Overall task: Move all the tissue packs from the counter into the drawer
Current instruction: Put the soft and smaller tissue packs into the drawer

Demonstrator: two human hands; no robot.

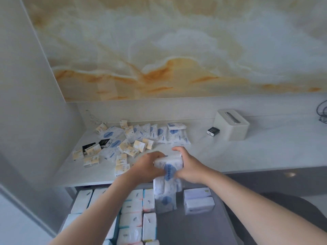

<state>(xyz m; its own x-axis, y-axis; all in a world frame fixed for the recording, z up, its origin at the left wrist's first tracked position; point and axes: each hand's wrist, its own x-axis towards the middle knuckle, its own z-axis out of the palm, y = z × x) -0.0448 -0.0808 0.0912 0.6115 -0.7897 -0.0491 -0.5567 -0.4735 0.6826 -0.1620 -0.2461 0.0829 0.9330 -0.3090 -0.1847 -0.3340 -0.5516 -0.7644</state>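
White plastic-wrapped tissue packs with blue ovals (168, 169) sit clamped between my left hand (147, 167) and right hand (188, 169) over the pale marble worktop (247, 152) edge, long axis running left to right. I count two more hanging below them over the open grey drawer (191, 227). Beyond, small yellow packs (123, 159) and three black ones lie scattered; I can't count them all.
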